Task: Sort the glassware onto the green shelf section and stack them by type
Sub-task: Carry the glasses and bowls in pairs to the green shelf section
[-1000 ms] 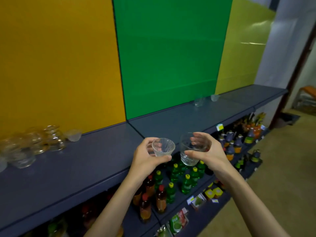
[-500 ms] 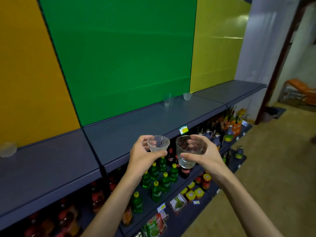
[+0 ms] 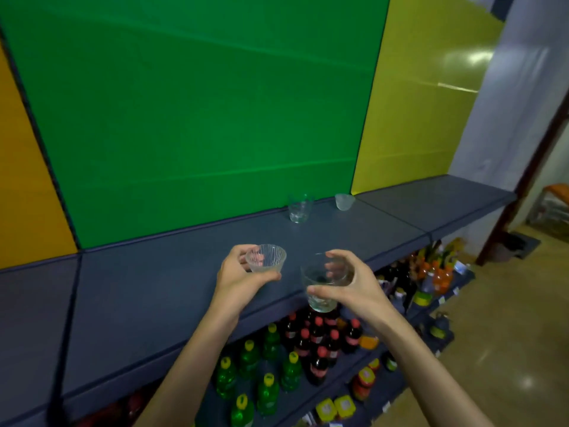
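A: What is the left hand (image 3: 238, 274) holding?
B: A small ribbed glass bowl (image 3: 266, 258), gripped from the side, above the grey shelf (image 3: 154, 291) in front of the green panel (image 3: 200, 112).
A: And the right hand (image 3: 348, 286)?
B: Its fingers wrap a clear tumbler (image 3: 321, 283), held upright over the shelf's front edge.
A: Anything on the shelf?
B: A clear glass (image 3: 300, 208) and a frosted little bowl (image 3: 344, 201) stand near the back, a bit apart.

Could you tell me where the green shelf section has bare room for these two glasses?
The shelf is bare from the orange panel's seam to the clear tumbler. Crowding is only at the back right, where the tumbler and the frosted cup stand apart.
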`<state>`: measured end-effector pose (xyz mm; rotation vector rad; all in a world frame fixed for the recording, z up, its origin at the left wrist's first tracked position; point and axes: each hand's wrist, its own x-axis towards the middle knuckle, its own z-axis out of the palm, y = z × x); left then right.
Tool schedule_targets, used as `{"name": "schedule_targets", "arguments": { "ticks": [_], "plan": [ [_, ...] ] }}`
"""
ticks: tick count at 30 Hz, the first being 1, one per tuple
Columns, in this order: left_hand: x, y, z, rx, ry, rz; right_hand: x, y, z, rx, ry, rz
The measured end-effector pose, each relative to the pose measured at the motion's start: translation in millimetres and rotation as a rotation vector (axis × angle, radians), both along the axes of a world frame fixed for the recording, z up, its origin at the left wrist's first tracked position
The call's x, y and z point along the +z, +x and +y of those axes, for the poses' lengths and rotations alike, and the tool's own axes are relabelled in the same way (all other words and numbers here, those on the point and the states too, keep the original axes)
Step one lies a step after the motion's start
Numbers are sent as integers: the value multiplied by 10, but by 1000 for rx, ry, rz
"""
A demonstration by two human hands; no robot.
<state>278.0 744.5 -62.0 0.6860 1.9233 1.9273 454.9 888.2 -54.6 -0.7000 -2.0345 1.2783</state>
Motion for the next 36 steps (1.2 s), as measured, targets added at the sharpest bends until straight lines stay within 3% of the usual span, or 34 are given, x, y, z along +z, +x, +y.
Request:
{"name": "schedule_targets", "arguments": {
  "ticks": [12, 25, 36],
  "plan": [
    [23, -993, 163, 248, -75, 17, 153, -1476, 809, 98, 62, -92],
    [89, -1068, 437, 471, -107, 99, 129, -2463, 1355, 269, 117, -142],
    [135, -1015, 645, 594, -126, 128, 123, -2723, 1476, 404, 130, -213]
  ]
}}
